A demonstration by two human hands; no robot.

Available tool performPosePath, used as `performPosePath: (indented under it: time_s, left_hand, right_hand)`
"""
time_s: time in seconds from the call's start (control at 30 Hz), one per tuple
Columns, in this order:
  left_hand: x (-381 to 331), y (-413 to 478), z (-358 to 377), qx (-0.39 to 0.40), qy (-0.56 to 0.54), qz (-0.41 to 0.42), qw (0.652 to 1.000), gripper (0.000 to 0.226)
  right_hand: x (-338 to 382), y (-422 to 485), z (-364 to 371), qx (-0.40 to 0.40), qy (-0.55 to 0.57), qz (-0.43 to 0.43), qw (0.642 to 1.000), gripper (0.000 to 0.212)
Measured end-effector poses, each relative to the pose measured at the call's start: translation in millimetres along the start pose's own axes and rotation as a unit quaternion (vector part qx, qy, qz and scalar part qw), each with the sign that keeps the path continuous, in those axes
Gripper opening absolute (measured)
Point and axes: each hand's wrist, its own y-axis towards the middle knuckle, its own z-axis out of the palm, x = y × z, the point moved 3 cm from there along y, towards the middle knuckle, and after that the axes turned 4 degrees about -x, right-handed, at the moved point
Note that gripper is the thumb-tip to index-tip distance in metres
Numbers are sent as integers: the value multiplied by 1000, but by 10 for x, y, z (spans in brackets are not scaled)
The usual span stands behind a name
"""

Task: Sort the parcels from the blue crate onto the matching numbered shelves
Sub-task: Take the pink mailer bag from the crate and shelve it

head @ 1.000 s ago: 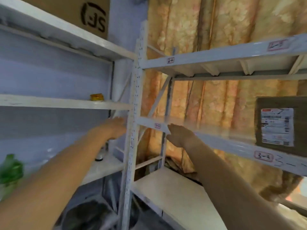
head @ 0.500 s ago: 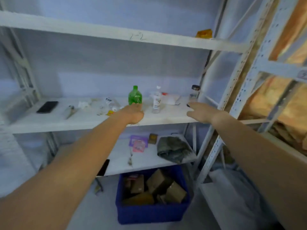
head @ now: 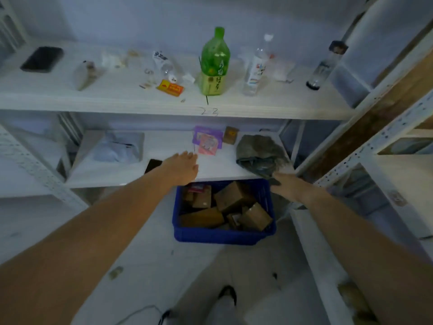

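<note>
far left of the left hand and above it, a black phone (head: 42,59) lies flat on the upper shelf (head: 93,102). just left of that hand, on the lower shelf (head: 222,165), a pale blue bundle (head: 116,151) sits in the corner, and a dark flat device (head: 153,165) lies right beside the wrist.

the left hand (head: 182,167) reaches out over the front of the lower shelf, fingers straight and together, holding nothing. just past its fingertips lies a purple and pink packet (head: 207,140), with a small brown box (head: 230,135) to the right of it. above the hand, on the upper shelf, an orange packet (head: 170,87) lies flat, a green bottle (head: 214,64) stands upright and a clear bottle (head: 255,69) stands beside it. the shelf edge under the green bottle is marked 2 3 by hand.

between the 2 hands and below them, the blue crate (head: 222,235) sits on the floor, partly under the lower shelf, with brown cardboard parcels (head: 234,198) piled loosely inside.

a grey-green bag (head: 260,153) slumps on the lower shelf just above the right hand (head: 288,187). that hand is spread flat at the shelf's front corner, above the crate's right rim, holding nothing; whether its fingertips touch the bag cannot be told. up and to its right, a tall dark-capped bottle (head: 325,66) stands on the upper shelf.
</note>
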Motion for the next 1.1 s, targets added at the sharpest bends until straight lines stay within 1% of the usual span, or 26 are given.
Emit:
performPosePath:
  time_s: [0.1,0.23,0.3,0.37,0.43,0.5,0.53,0.57,0.63,0.73,0.8,0.83,0.87,0.9,0.97,1.0,1.03,1.07,1.1]
  left_hand:
    - [116,310,474,38,-16,-17,999,52]
    - [141,702,1141,100,-51,-55,992,52]
    - [116,895,1490,115,-68,-67,989,52]
    - [87,1125,1892,146,-86,-70,983,53]
    - [70,1401,2326,179,-114,-65,975,54]
    - [69,1725,2716,187,-149,-50,970,55]
    - [67,1906,2904,193,-160,-35,967,56]
    - [70,2119,3080,195,-166,-22,966,57]
    - [160,2629,3521,175,-173,-5,969,58]
    - [350,3291,4174,138,-174,-31,975,65]
    - [547,3597,4580,103,-102,-46,988,75]
    - [651,3726,4748,87,-57,-40,994,79]
    - [768,3841,4907,76,-23,-38,996,83]
    - [886,3951,5039,72,3,-43,996,87]
    - [1130,4150,5267,69,47,-60,995,91]
    - [1246,4258,5341,54,63,-70,994,92]
    - [1339,4360,5384,38,74,-75,994,91]
    - [1409,4450,5396,25,80,-75,994,88]
    - [1473,4523,5393,18,78,-73,994,82]
  right_hand:
    - [-135,414,336,53,-8,4,999,65]
    - [-309,993,808,88,-11,7,996,54]
    - [-428,1312,1116,95,-10,-15,995,54]
    - [-577,1653,1471,125,0,-20,992,57]
    - [-696,2000,1866,159,31,2,987,65]
    - [-758,2433,2250,167,33,-12,985,73]
    - [-786,2663,2416,164,17,-24,986,76]
    - [-799,2895,2532,152,-22,-48,987,79]
    - [-790,3442,2718,102,-69,-86,989,80]
    - [-700,4257,3100,58,-57,-106,991,74]
    - [-614,4722,3433,39,-94,-134,986,74]
    - [-571,4916,3586,35,-121,-152,980,75]
    - [-524,5090,3724,33,-125,-160,979,74]
    - [-479,5240,3858,28,-109,-164,980,71]
    - [-396,5473,4123,3,-36,-161,986,59]
    - [-353,5555,4246,-10,10,-142,990,52]
    - [-311,5594,4361,-10,61,-117,991,46]
    - [-270,5608,4486,9,130,-78,988,44]
    - [-216,5610,4598,43,214,-28,975,45]
